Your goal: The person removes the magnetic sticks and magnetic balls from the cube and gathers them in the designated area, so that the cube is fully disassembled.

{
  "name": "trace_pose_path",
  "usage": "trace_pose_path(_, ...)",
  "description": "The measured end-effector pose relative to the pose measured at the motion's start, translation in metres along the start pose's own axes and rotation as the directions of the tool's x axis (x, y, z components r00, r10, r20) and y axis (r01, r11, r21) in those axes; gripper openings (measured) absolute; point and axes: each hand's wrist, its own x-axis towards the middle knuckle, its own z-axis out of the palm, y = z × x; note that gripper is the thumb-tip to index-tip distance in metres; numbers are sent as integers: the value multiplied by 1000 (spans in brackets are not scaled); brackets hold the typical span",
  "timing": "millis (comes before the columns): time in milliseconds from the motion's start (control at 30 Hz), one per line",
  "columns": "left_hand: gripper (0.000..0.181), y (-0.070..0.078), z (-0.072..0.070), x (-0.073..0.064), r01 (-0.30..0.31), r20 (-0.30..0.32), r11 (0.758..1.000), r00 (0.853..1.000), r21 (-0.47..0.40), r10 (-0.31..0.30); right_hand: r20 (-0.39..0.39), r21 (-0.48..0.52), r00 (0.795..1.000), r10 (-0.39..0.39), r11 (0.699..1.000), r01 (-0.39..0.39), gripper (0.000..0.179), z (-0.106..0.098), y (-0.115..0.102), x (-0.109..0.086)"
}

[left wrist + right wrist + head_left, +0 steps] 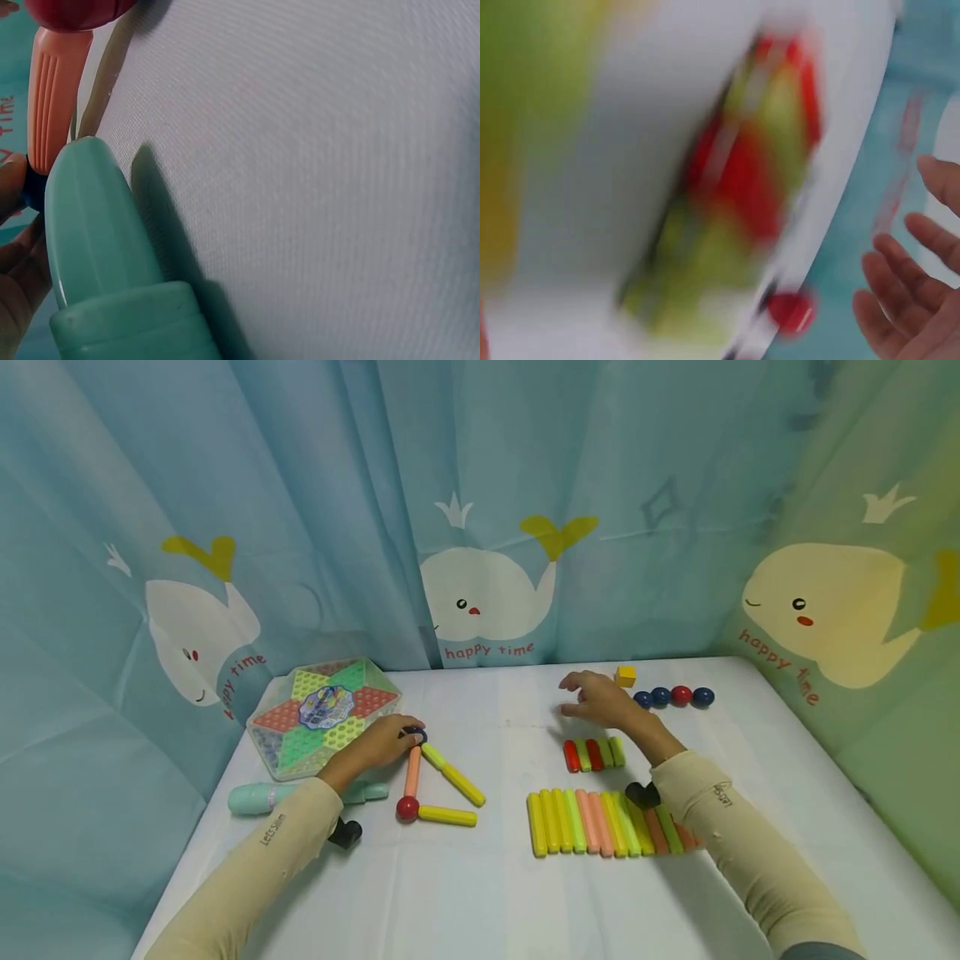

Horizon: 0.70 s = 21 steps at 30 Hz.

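Observation:
My left hand pinches a dark blue ball between thumb and fingers. A pink stick runs from that ball to a red ball, which has a yellow stick on its other side. From the blue ball a short light-green stick slants away, with a longer yellow stick at its end. My right hand hovers with fingers spread and holds nothing, beyond a short row of red and green sticks. The right wrist view is blurred, but shows its parted fingers.
A row of long coloured sticks lies under my right forearm. Blue and red balls and a yellow cube sit at the back right. At left are a star-patterned game box and a turquoise tapered object. Curtains hang behind.

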Motion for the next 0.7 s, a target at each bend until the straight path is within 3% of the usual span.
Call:
trace_pose_path(133,35,3,0,0,8,-5,1000,1000,14,-8,89,-8,994,-58,998,59,41,24,-48,-5)
trace_pose_path(233,35,3,0,0,9,-9,1000,1000,28,-9,172,-33,978,-115,992,123,36,45,-87,-5)
trace_pose_path(333,34,2,0,1,1,-16,1000,1000,30,-1,247,-78,962,-118,987,141,34,68,-119,1)
trace_pose_path(500,34,1,1,1,-9,-21,1000,1000,19,10,310,-203,950,-47,973,114,42,97,-150,11)
trace_pose_path(700,34,1,2,1,-11,-13,1000,1000,16,11,316,-295,948,-18,949,117,44,111,-166,16)
